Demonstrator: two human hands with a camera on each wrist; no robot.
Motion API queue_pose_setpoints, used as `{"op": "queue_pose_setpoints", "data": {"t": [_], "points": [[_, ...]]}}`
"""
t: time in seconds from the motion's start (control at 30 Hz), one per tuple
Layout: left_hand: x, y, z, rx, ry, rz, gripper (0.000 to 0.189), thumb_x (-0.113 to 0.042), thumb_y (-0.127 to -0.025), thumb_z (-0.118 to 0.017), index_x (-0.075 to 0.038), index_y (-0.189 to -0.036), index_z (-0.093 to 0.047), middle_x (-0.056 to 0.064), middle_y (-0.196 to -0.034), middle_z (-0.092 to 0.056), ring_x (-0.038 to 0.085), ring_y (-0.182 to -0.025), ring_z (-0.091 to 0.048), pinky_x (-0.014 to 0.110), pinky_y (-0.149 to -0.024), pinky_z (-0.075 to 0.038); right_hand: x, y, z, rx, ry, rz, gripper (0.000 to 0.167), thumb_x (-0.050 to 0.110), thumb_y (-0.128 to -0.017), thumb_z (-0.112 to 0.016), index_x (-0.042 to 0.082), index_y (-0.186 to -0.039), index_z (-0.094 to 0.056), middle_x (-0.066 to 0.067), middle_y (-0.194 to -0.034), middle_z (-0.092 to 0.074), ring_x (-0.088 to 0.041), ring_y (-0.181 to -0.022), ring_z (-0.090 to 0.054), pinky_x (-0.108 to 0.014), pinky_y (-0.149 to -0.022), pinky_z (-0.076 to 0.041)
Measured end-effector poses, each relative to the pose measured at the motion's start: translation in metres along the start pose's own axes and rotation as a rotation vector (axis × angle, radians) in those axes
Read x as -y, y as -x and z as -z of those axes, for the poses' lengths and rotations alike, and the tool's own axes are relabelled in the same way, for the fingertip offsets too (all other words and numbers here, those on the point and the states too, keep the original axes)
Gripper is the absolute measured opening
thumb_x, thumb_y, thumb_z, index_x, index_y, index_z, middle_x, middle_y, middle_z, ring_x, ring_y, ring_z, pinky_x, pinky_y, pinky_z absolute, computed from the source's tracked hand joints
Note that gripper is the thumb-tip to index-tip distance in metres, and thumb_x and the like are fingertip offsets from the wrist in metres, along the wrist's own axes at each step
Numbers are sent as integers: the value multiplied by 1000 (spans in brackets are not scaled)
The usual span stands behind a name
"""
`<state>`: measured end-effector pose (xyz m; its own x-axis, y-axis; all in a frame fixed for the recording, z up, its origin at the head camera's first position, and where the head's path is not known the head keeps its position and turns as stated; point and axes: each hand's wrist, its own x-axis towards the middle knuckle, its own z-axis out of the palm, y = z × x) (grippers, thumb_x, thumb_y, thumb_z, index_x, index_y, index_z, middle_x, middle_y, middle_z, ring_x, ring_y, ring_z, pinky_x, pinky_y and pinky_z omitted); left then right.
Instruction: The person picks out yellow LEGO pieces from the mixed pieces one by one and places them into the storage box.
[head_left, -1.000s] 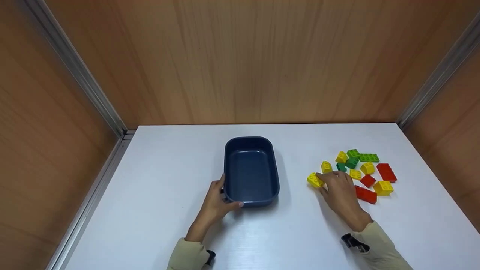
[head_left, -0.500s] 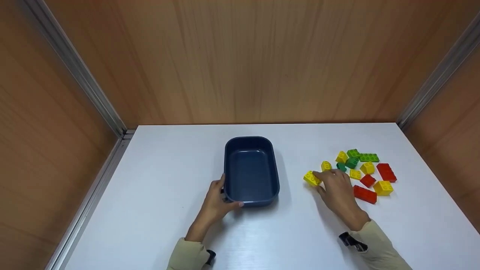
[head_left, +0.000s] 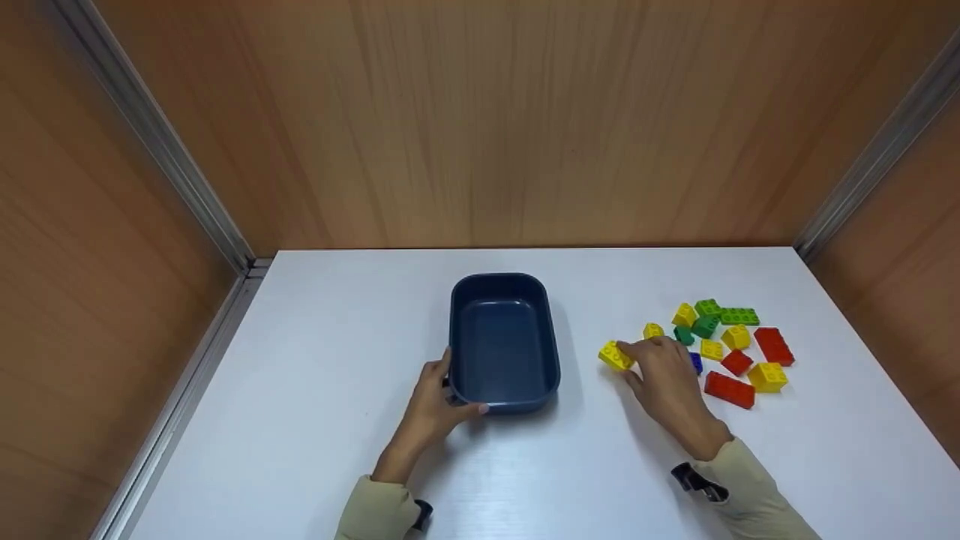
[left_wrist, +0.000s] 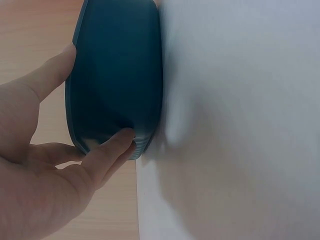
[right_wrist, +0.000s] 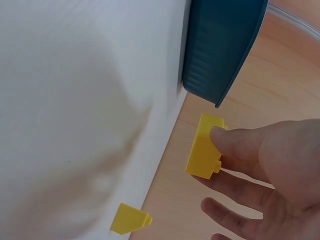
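Note:
A dark blue rectangular tub (head_left: 517, 408) stands on the white table in the middle of the head view. My left hand (head_left: 431, 409) grips its near left corner, the thumb along the near side and the fingers at the left wall. In the left wrist view, the thumb tip meets the rim of the tub (left_wrist: 115, 65). To the tub's right, my right hand (head_left: 667, 386) pinches a yellow toy brick (head_left: 613, 355) between thumb and fingers. The right wrist view shows this studded brick (right_wrist: 201, 150) held apart from the tub (right_wrist: 222, 45).
Behind and right of my right hand lie several loose bricks: yellow ones (head_left: 766, 376), a red one (head_left: 729, 390), a light green one (head_left: 739, 316), dark green ones (head_left: 705, 326) and a blue one (head_left: 696, 363) partly hidden by the hand. Wooden panels (head_left: 480, 127) enclose the table.
My right hand has moved slightly left with the yellow brick, closer to the tub, uncovering part of a blue brick. The left hand and tub stay in place.

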<state>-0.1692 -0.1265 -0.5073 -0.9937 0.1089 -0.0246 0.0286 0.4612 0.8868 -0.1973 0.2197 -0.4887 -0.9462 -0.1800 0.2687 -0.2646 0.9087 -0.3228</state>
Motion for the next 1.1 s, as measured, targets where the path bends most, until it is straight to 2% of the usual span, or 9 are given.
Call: {"op": "queue_pose_setpoints", "data": {"t": [0.4, 0.73, 1.1], "points": [[1, 1, 0, 4, 11, -10, 111, -14, -82, -93, 8, -164, -21, 31, -151, -42, 51, -136, -52, 56, -113, -50, 13, -2, -1, 19, -8, -4, 46, 3, -87, -86, 4, -131, -73, -17, -122, -76, -40, -122, -60, -61, -115, -42], [1, 0, 0, 4, 10, 6, 111, -16, -82, -93, 6, -165, -21, 30, -153, -40, 50, -138, -51, 56, -113, -50, 26, -5, -2, 30, 2, 6, 48, 4, -88, -86, 7, -133, -73, -15, -125, -75, -38, -123, -59, -57, -111, -46], [2, 0, 0, 4, 13, 9, 112, -14, -82, -93, 5, -165, -22, 30, -152, -41, 50, -137, -52, 56, -112, -50, 38, -8, -6, 48, 5, 43, 48, 5, -88, -86, 7, -134, -73, -13, -124, -76, -36, -123, -60, -56, -114, -45]]}}
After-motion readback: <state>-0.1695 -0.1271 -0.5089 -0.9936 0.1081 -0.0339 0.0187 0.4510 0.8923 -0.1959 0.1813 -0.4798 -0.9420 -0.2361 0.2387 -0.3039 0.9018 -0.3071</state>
